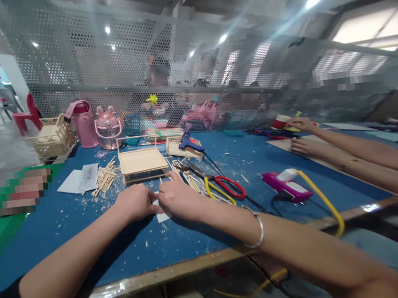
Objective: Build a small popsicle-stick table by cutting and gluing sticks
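My left hand (136, 203) and my right hand (180, 197) meet low over the blue table, fingers bent and close together. Whatever they pinch is hidden by the fingers. Under and between them shows a small piece of white paper (164, 215). Just beyond stands a small wooden stick model (142, 160) with a flat slatted platform and an upright frame at its back. Loose wooden sticks (105, 177) lie left of it. To the right of my right hand are red-and-yellow-handled pliers (229, 187) and scissor-like tools among more sticks.
A blue glue gun (190, 144) rests behind the pliers. Pink bottles (108, 127) and a larger stick model (53, 138) stand at back left. A purple device (287, 187) with a yellow cord lies right. Another person's hands (303, 145) work at far right. A perforated metal screen (105, 68) rises behind.
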The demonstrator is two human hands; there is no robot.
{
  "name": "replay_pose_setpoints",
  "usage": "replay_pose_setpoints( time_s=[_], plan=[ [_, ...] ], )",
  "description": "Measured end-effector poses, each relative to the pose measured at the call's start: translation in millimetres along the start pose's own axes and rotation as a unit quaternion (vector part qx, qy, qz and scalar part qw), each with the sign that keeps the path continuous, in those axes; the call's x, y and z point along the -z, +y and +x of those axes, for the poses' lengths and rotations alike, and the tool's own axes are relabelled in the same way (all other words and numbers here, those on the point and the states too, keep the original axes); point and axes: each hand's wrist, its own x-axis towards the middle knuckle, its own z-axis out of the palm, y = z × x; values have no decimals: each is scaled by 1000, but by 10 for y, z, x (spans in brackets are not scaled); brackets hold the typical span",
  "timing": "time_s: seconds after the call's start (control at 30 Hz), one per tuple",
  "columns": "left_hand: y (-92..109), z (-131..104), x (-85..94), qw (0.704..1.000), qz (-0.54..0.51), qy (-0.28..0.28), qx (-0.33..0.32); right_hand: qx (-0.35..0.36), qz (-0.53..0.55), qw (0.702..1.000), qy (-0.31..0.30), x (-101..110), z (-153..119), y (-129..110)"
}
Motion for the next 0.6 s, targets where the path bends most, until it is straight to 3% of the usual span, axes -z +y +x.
replay_pose_setpoints(
  time_s=[0.4, 0.6],
  plan=[
    [-13, 10, -8, 1000, -4, -10, -6, -39, 49, 997, 47, -107, -82, 45],
    [8, -2, 10, 1000, -8, -16, 3, -27, 17, 999, 25, -72, -81, 5]
  ],
)
